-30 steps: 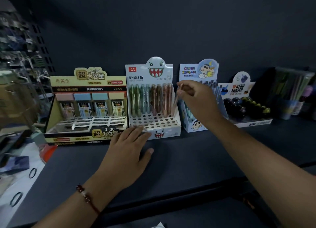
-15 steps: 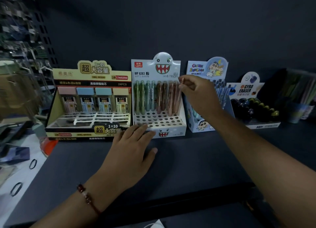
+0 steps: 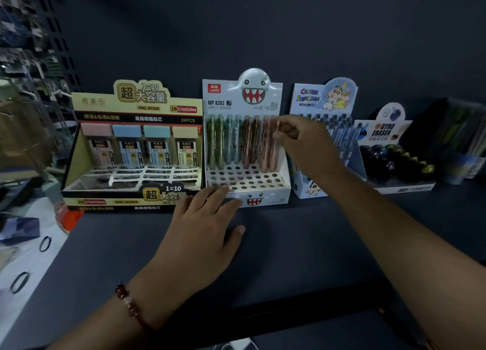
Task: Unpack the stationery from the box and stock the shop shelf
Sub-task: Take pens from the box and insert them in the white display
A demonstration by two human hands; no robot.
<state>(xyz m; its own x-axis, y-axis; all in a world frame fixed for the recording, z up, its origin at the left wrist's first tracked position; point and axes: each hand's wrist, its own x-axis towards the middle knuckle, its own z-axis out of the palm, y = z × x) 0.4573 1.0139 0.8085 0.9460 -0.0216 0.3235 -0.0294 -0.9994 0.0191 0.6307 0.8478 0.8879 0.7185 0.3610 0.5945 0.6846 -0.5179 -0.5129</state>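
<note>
white cardboard pen display with a toothy monster face [image 3: 244, 189] stands on the dark shelf [image 3: 289, 244], between the yellow lead-refill display box [image 3: 131, 150] and the blue cartoon pen display [image 3: 323, 100]. only its back rows hold pens; the front holes are vacant, so stocking looks partly done. right hand [image 3: 305, 144] pinches the top of a peach-coloured mechanical pencil [image 3: 273, 150] at the right end of the back row. left hand [image 3: 205, 231] lies flat, fingers straight, fingertips touching the display's front edge. the supply box is not in view.
</note>
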